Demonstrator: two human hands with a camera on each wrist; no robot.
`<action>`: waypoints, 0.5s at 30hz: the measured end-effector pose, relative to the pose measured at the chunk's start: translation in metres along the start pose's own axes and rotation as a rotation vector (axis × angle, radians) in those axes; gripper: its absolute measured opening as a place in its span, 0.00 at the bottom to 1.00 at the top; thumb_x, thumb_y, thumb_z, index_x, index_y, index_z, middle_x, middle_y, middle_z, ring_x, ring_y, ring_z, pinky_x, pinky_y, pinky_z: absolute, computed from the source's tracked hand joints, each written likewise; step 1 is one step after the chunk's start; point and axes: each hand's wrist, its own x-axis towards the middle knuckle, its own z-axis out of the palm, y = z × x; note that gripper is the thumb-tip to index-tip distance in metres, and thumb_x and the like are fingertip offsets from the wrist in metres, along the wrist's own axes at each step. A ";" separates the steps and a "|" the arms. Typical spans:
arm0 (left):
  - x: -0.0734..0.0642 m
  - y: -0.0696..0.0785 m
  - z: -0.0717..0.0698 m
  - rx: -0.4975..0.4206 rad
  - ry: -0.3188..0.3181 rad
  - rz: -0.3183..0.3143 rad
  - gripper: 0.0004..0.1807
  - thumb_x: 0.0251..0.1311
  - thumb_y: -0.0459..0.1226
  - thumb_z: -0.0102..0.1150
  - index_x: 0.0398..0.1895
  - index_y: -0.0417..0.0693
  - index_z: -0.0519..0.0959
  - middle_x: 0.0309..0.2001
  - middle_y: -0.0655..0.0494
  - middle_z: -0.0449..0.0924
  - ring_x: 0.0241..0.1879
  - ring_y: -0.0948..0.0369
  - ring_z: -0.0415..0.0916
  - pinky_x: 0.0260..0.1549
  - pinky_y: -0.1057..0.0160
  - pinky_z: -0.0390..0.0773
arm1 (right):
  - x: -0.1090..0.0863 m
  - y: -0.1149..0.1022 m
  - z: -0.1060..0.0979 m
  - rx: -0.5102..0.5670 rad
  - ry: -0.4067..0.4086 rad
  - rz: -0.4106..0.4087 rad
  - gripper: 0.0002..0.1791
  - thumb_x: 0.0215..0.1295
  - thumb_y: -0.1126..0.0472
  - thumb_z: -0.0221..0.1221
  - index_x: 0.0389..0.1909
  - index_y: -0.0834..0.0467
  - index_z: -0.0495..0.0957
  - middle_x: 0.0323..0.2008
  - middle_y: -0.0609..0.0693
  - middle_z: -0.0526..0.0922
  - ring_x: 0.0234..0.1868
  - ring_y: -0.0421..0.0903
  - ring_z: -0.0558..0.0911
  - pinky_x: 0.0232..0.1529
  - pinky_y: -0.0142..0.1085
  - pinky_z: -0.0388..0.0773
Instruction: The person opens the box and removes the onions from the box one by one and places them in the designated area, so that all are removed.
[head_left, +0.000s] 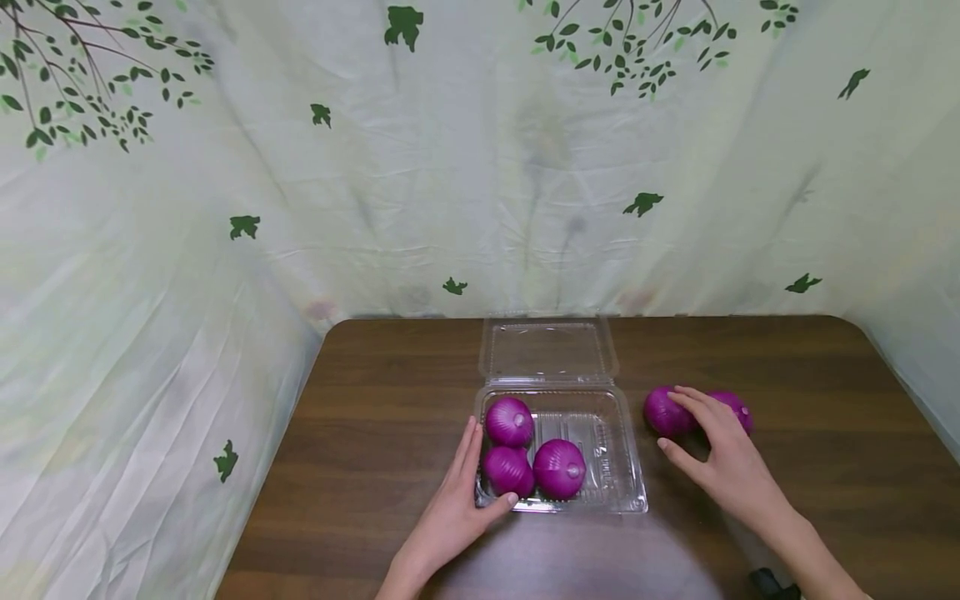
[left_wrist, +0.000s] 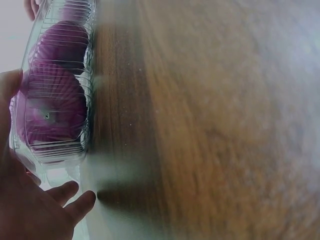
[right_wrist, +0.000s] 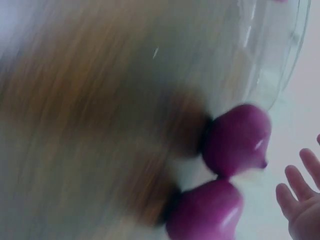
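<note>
A clear plastic clamshell container point(head_left: 611, 450) lies on the table with its lid folded back. Inside its left part sit three purple onions, one at the back point(head_left: 509, 422), one at the front left point(head_left: 508, 472) and one to its right point(head_left: 559, 469). My left hand point(head_left: 453, 512) rests at the container's front left corner, thumb at the front rim and straight fingers along the left wall. To the right of the container, two more onions lie side by side, the left one point(head_left: 666, 412) and the right one point(head_left: 733, 410). Over them my right hand point(head_left: 723, 454) reaches with spread fingers, apart from both in the right wrist view.
The transparent lid point(head_left: 549, 350) lies flat behind the container, close to the table's back edge. A white curtain with a leaf print point(head_left: 480, 167) hangs behind the brown wooden table point(head_left: 375, 433). A black strap point(head_left: 772, 583) shows at my right wrist.
</note>
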 end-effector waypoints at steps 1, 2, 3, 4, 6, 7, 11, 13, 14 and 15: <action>0.000 0.000 0.000 0.000 0.001 0.000 0.59 0.55 0.64 0.62 0.80 0.63 0.36 0.78 0.70 0.27 0.74 0.55 0.43 0.64 0.41 0.61 | 0.000 -0.002 0.003 0.005 -0.004 -0.013 0.37 0.52 0.59 0.74 0.64 0.57 0.72 0.65 0.53 0.71 0.65 0.56 0.66 0.59 0.57 0.69; 0.000 0.000 0.000 0.002 0.003 0.000 0.59 0.55 0.64 0.62 0.80 0.63 0.36 0.78 0.70 0.28 0.74 0.55 0.43 0.64 0.41 0.61 | 0.000 -0.004 0.006 0.012 -0.005 -0.030 0.37 0.52 0.59 0.74 0.64 0.57 0.72 0.65 0.53 0.71 0.65 0.55 0.67 0.62 0.51 0.68; 0.000 0.000 0.000 0.001 0.002 -0.001 0.59 0.55 0.64 0.62 0.80 0.63 0.36 0.78 0.70 0.27 0.74 0.56 0.43 0.64 0.41 0.61 | 0.000 -0.006 0.008 0.020 -0.004 -0.049 0.37 0.52 0.59 0.74 0.64 0.57 0.73 0.65 0.52 0.71 0.65 0.55 0.67 0.64 0.45 0.65; 0.000 0.000 0.000 0.000 0.003 0.000 0.59 0.55 0.64 0.62 0.80 0.63 0.36 0.79 0.69 0.28 0.74 0.56 0.43 0.64 0.41 0.61 | 0.000 -0.008 0.011 0.025 -0.003 -0.066 0.37 0.51 0.59 0.74 0.64 0.57 0.73 0.65 0.52 0.71 0.65 0.54 0.67 0.66 0.38 0.62; 0.000 0.000 0.000 -0.001 0.003 0.000 0.59 0.55 0.64 0.62 0.80 0.63 0.37 0.79 0.67 0.29 0.74 0.56 0.43 0.64 0.41 0.61 | 0.000 -0.014 0.016 0.036 -0.004 -0.094 0.37 0.51 0.59 0.75 0.64 0.56 0.73 0.65 0.51 0.72 0.65 0.53 0.67 0.66 0.26 0.54; 0.000 0.000 0.000 -0.001 0.003 0.001 0.59 0.55 0.64 0.62 0.80 0.63 0.37 0.79 0.66 0.29 0.74 0.56 0.43 0.64 0.41 0.61 | 0.000 -0.017 0.018 0.043 -0.007 -0.105 0.37 0.51 0.59 0.75 0.64 0.57 0.73 0.65 0.51 0.72 0.65 0.53 0.67 0.65 0.22 0.51; 0.000 0.001 -0.001 0.002 0.002 0.000 0.59 0.55 0.65 0.62 0.80 0.63 0.37 0.79 0.64 0.30 0.75 0.56 0.43 0.64 0.41 0.61 | -0.003 -0.031 0.026 0.066 -0.033 -0.108 0.37 0.51 0.59 0.75 0.64 0.55 0.73 0.65 0.49 0.71 0.65 0.50 0.67 0.64 0.20 0.50; 0.000 0.001 -0.001 0.003 0.001 -0.001 0.59 0.54 0.65 0.62 0.80 0.63 0.36 0.79 0.64 0.30 0.75 0.56 0.43 0.64 0.41 0.61 | -0.004 -0.038 0.029 0.084 -0.053 -0.103 0.37 0.52 0.58 0.74 0.65 0.53 0.72 0.66 0.48 0.70 0.66 0.48 0.66 0.64 0.20 0.51; 0.000 0.001 -0.001 0.002 0.001 -0.001 0.59 0.54 0.65 0.62 0.80 0.63 0.36 0.79 0.64 0.30 0.75 0.56 0.43 0.64 0.41 0.61 | -0.005 -0.041 0.031 0.090 -0.063 -0.100 0.37 0.53 0.58 0.74 0.65 0.51 0.72 0.66 0.47 0.69 0.66 0.47 0.66 0.64 0.21 0.52; 0.000 0.001 -0.001 0.002 0.001 0.000 0.59 0.54 0.65 0.62 0.80 0.63 0.36 0.79 0.64 0.30 0.75 0.56 0.43 0.64 0.41 0.61 | -0.006 -0.044 0.032 0.097 -0.072 -0.100 0.37 0.53 0.57 0.74 0.66 0.49 0.71 0.66 0.46 0.69 0.66 0.47 0.66 0.64 0.21 0.53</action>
